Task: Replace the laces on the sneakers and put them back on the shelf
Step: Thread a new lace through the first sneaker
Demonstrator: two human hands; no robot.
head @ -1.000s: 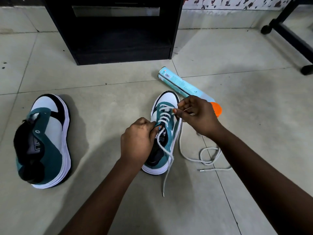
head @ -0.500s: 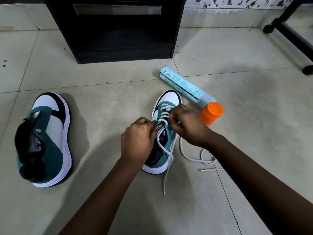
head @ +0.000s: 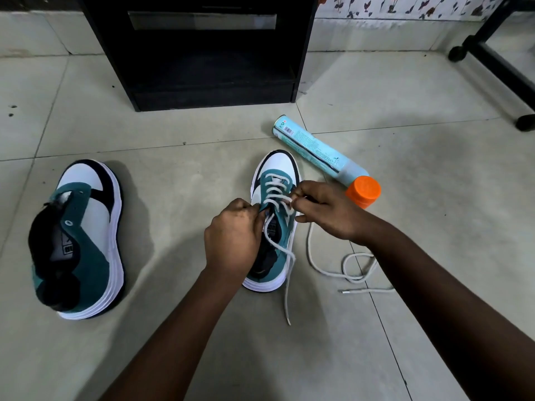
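A teal, white and black sneaker [head: 278,166] stands upright on the floor tiles in the middle, partly threaded with a white lace [head: 324,264]. My left hand [head: 231,235] grips the sneaker's left eyelet flap. My right hand [head: 327,209] pinches the lace at the right eyelets. One lace end trails over the heel toward me, the other loops on the floor to the right. A second matching sneaker [head: 84,235], without a lace, lies on its side at the left. The black shelf unit [head: 202,53] stands at the back.
A pale blue spray can [head: 315,151] with an orange cap [head: 363,191] lies on the floor just right of the laced sneaker. A black frame on castors [head: 498,68] runs along the back right. A floral wall strip is at the top right.
My right hand came back from the pulled-out position beside the can to the sneaker's eyelets, uncovering the orange cap. My left hand stayed on the flap.
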